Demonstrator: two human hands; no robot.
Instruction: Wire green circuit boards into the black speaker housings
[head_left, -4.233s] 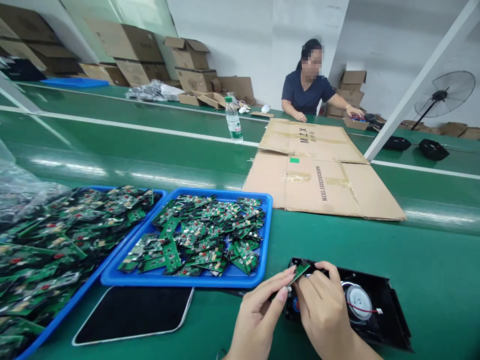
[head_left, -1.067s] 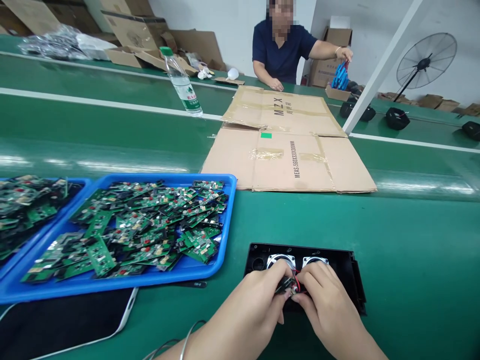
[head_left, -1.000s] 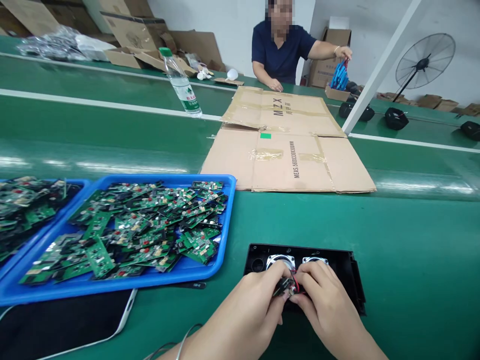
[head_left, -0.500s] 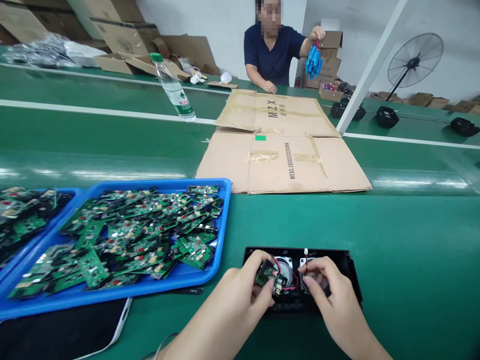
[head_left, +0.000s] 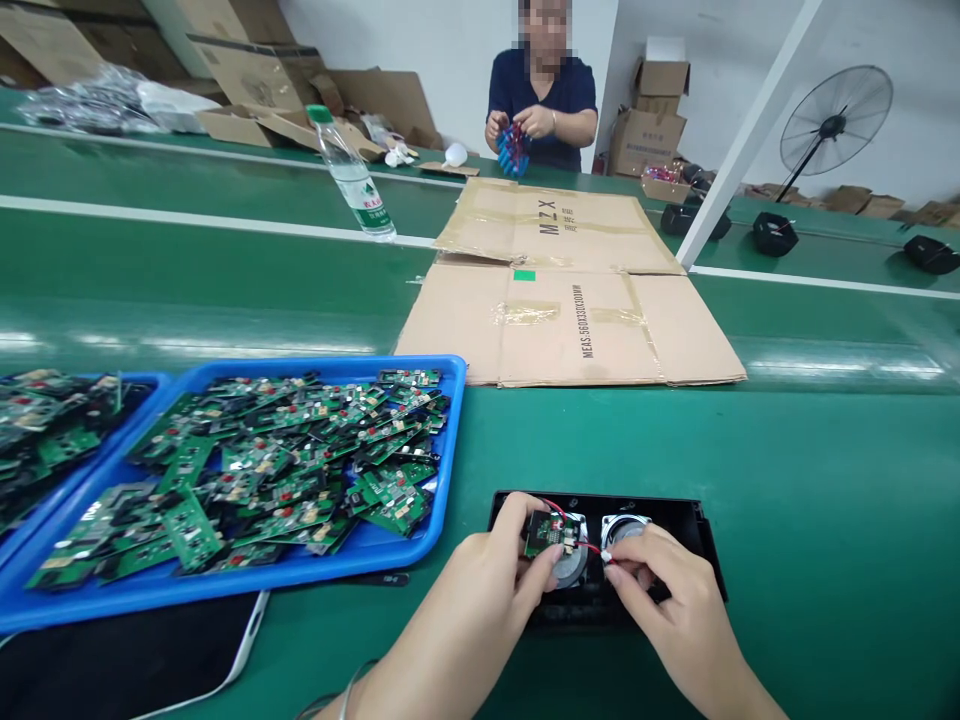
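Observation:
Pinched in my left hand (head_left: 502,570) is a small green circuit board (head_left: 543,534), held over the left part of a black speaker housing (head_left: 675,515). Red and dark wires run from the board. My right hand (head_left: 667,580) is closed on a small white wire connector (head_left: 606,556), just right of the board and apart from it. Two round speakers sit in the housing: the left speaker (head_left: 571,572) lies beneath the board, and the right speaker (head_left: 624,526) is partly covered by my right fingers. The housing lies on the green table (head_left: 825,520).
A blue tray (head_left: 454,450) heaped with circuit boards stands left, another beside it. A dark tablet-like device (head_left: 135,650) lies below. Flattened cardboard (head_left: 622,320) and a water bottle (head_left: 352,180) are ahead. Across the table, a person (head_left: 544,100) holds a blue bundle (head_left: 513,150).
My right hand has turned the connector from upright to pointing left and lowered it toward the board. The person opposite has brought the blue bundle down in front of the chest, both hands on it.

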